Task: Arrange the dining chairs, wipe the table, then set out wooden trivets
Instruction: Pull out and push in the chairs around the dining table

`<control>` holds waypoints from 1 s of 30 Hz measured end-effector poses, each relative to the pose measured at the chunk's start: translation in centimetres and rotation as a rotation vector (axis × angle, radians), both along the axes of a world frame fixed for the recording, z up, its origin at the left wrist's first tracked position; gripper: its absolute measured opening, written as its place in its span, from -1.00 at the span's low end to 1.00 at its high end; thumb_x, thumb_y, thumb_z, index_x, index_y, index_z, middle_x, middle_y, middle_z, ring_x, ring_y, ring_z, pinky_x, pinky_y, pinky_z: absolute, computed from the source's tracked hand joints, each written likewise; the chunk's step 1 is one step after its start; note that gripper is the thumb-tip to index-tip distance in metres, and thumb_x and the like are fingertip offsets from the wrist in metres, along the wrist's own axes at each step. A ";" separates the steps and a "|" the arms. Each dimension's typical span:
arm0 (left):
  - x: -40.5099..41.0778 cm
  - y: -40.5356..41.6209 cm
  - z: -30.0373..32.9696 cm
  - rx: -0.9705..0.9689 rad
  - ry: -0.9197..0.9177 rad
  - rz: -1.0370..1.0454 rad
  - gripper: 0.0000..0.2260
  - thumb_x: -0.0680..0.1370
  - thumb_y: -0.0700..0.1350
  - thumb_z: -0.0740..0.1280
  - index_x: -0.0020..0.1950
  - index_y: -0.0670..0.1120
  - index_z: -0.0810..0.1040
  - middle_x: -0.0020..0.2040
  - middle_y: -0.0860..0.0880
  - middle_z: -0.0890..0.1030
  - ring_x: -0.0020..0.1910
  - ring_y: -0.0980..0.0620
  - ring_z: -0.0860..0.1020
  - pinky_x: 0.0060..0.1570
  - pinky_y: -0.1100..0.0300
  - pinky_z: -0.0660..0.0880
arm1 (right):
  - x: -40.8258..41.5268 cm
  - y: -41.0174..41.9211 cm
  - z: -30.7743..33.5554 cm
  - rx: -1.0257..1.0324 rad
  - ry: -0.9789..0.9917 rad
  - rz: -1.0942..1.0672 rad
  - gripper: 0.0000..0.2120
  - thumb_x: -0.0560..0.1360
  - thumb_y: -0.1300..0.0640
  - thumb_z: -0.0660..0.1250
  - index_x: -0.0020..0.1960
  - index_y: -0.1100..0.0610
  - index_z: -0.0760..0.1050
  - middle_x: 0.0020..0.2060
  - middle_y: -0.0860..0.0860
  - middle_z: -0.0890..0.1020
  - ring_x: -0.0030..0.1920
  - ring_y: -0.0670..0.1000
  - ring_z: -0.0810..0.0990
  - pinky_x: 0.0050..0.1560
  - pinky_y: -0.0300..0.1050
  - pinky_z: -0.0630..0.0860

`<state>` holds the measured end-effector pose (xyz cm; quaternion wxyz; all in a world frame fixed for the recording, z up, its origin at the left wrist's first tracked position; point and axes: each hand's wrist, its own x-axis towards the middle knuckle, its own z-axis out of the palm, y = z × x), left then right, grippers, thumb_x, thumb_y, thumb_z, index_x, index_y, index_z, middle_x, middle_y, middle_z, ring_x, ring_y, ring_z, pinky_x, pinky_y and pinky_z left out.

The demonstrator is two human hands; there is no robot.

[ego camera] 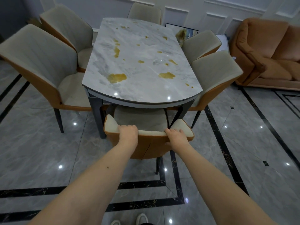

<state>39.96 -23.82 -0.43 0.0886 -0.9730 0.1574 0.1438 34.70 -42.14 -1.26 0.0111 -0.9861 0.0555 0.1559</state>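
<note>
Gripping one chair, two hands, six chairs, one table.

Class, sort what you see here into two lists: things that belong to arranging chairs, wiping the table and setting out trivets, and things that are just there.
Part of the job:
near chair, gripped by left hand and right hand
five other chairs, e.g.
marble table

Just there:
orange sofa
framed picture against the wall

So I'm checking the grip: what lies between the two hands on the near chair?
Head view: only the chair's bare cream top edge lies between the left hand and right hand.
</note>
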 end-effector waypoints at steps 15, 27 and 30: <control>-3.9 -22.2 3.8 -0.267 0.084 -0.241 -0.73 0.54 -0.13 0.28 0.24 -0.11 0.44 0.19 -0.09 0.50 0.15 -0.10 0.51 -0.08 0.10 0.38 | -5.9 -17.8 3.2 0.051 -0.109 -0.140 -0.54 0.52 0.11 0.34 0.38 0.11 0.31 0.28 0.08 0.47 0.26 0.09 0.46 0.25 -0.03 0.41; -5.2 -41.2 3.8 -0.226 0.065 -0.251 -0.81 0.57 -0.13 0.25 0.18 -0.10 0.46 0.12 -0.08 0.53 0.09 -0.08 0.52 -0.09 0.12 0.37 | -9.1 -36.6 5.4 0.067 -0.095 -0.190 -0.52 0.55 0.10 0.30 0.43 0.09 0.27 0.31 0.09 0.47 0.27 0.12 0.47 0.23 0.00 0.45; -4.1 -46.0 4.3 -0.201 0.063 -0.272 -0.77 0.57 -0.12 0.27 0.22 -0.10 0.44 0.15 -0.07 0.52 0.13 -0.06 0.52 0.00 0.12 0.43 | -8.7 -41.1 5.9 0.067 -0.107 -0.216 -0.49 0.56 0.11 0.29 0.46 0.07 0.24 0.35 0.08 0.43 0.30 0.09 0.45 0.26 -0.03 0.40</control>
